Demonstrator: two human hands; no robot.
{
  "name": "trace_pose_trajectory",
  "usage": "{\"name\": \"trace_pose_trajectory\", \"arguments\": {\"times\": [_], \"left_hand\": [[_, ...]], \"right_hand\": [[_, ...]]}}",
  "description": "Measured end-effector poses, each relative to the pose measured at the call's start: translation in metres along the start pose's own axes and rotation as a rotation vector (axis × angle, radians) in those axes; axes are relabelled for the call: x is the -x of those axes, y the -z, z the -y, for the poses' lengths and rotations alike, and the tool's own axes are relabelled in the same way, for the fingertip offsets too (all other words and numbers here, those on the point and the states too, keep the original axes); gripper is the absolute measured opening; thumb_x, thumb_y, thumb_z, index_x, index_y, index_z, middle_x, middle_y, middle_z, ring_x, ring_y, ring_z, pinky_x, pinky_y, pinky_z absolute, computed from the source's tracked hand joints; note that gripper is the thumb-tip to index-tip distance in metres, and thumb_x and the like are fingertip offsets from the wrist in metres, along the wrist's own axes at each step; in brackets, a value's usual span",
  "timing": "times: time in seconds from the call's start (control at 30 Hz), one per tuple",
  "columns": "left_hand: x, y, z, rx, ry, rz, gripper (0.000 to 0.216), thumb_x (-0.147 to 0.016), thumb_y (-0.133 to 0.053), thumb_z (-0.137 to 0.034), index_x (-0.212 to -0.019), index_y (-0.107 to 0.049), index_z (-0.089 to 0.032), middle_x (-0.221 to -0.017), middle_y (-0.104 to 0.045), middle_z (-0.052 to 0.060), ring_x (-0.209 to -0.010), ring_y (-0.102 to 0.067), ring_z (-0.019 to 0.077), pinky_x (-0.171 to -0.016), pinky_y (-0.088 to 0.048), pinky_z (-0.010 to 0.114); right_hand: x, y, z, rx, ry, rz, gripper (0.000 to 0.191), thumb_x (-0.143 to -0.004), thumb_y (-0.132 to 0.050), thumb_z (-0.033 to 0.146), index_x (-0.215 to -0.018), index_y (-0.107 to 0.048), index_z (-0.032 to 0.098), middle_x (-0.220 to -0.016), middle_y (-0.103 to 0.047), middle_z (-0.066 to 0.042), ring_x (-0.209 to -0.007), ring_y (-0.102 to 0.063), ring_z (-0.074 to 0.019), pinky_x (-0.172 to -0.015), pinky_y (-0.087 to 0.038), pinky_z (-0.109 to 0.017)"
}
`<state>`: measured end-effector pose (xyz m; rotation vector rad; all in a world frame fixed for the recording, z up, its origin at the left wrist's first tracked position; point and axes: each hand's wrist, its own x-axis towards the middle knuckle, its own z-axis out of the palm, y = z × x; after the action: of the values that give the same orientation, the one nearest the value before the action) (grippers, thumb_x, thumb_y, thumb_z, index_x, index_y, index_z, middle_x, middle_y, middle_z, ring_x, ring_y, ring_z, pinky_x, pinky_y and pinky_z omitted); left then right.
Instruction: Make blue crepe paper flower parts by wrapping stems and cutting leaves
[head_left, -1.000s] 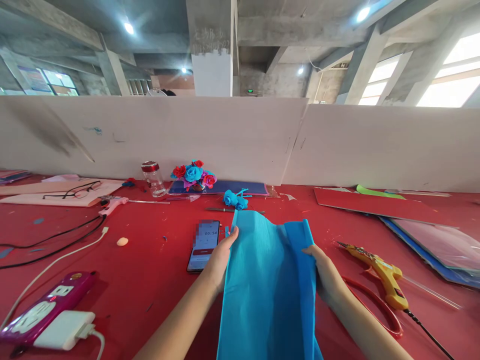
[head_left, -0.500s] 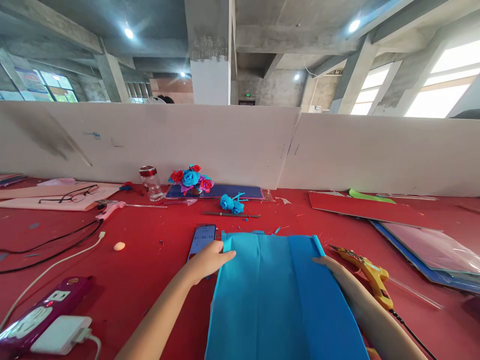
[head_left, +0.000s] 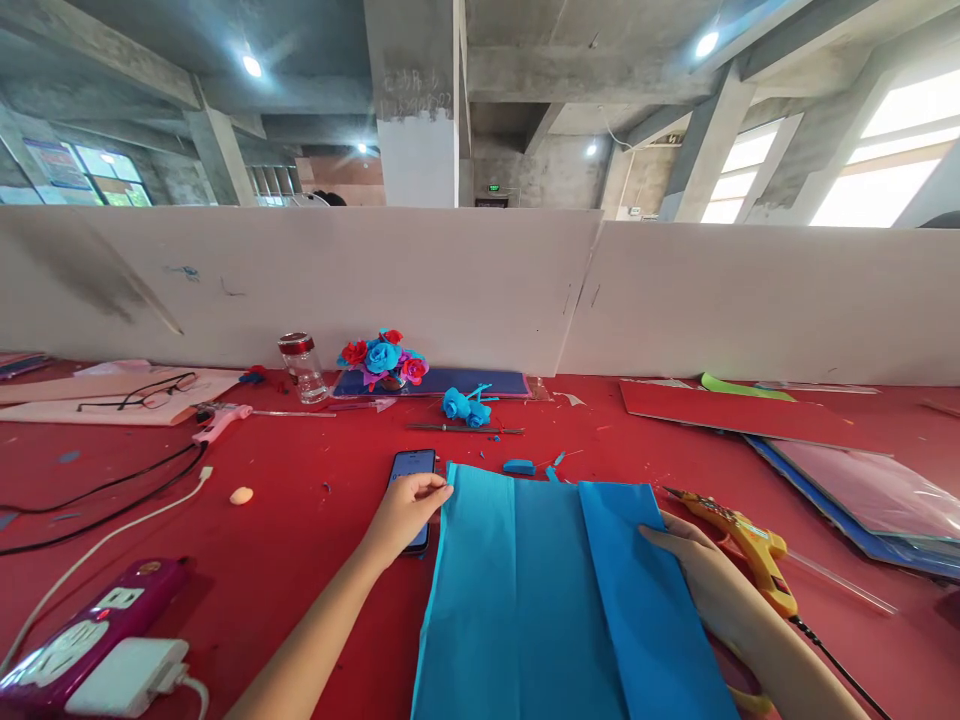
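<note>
A large sheet of blue crepe paper (head_left: 517,590) lies in front of me, light blue at the left, with a darker blue flap (head_left: 645,600) folded along its right side. At the sheet's upper left corner, my left hand (head_left: 405,512) pinches the edge between thumb and fingers. My right hand (head_left: 697,565) grips the right edge of the flap, thumb on top and the other fingers hidden beneath. Partly behind my left hand is a phone (head_left: 411,465). Just beyond the sheet's top edge lies a small blue piece (head_left: 519,467).
A yellow glue gun (head_left: 757,555) lies close to my right hand. Blue paper flowers (head_left: 466,406), a mixed bouquet (head_left: 383,357) and a glass jar (head_left: 304,370) stand toward the white partition (head_left: 300,280). At left are a purple power strip (head_left: 97,625) and a pink glue gun (head_left: 223,424).
My left hand has shifted slightly left and closed its fingertips on the corner. The right edge now lies flatter and wider, and the small blue piece beyond the sheet has come into fuller view.
</note>
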<state>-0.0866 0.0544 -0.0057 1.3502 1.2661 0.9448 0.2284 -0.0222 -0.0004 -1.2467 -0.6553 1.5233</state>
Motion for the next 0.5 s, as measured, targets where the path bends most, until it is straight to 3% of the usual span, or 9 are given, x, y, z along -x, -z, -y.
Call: {"name": "trace_pose_trajectory", "arguments": {"times": [0.3, 0.4, 0.5], "left_hand": [[0.005, 0.000, 0.000, -0.023, 0.011, 0.020, 0.035, -0.066, -0.058, -0.053, -0.069, -0.053, -0.019, -0.054, -0.051, -0.005, -0.051, -0.053, 0.0142, -0.049, -0.045, 0.025], [0.010, -0.001, -0.001, -0.060, 0.065, 0.170, 0.036, -0.069, -0.056, -0.053, -0.063, -0.050, -0.018, -0.051, -0.050, -0.004, -0.050, -0.055, 0.0150, -0.047, -0.045, 0.025], [0.016, 0.001, -0.002, -0.255, 0.112, 0.314, 0.037, -0.068, -0.059, -0.049, -0.054, -0.044, -0.018, -0.045, -0.045, -0.006, -0.044, -0.051, 0.0128, -0.044, -0.040, 0.023]], "right_hand": [[-0.004, 0.000, -0.005, 0.111, 0.033, -0.056, 0.020, -0.061, -0.075, 0.030, -0.080, -0.070, 0.026, -0.084, -0.074, -0.004, -0.076, -0.069, -0.0307, -0.072, -0.057, -0.041], [-0.008, 0.003, -0.010, 0.147, 0.077, -0.078, 0.021, -0.061, -0.075, 0.034, -0.080, -0.070, 0.027, -0.085, -0.074, -0.004, -0.076, -0.069, -0.0310, -0.068, -0.058, -0.039], [-0.012, 0.005, -0.018, 0.225, 0.139, -0.074, 0.024, -0.064, -0.072, 0.035, -0.086, -0.070, 0.025, -0.086, -0.074, -0.004, -0.079, -0.068, -0.0310, -0.066, -0.057, -0.038]]}}
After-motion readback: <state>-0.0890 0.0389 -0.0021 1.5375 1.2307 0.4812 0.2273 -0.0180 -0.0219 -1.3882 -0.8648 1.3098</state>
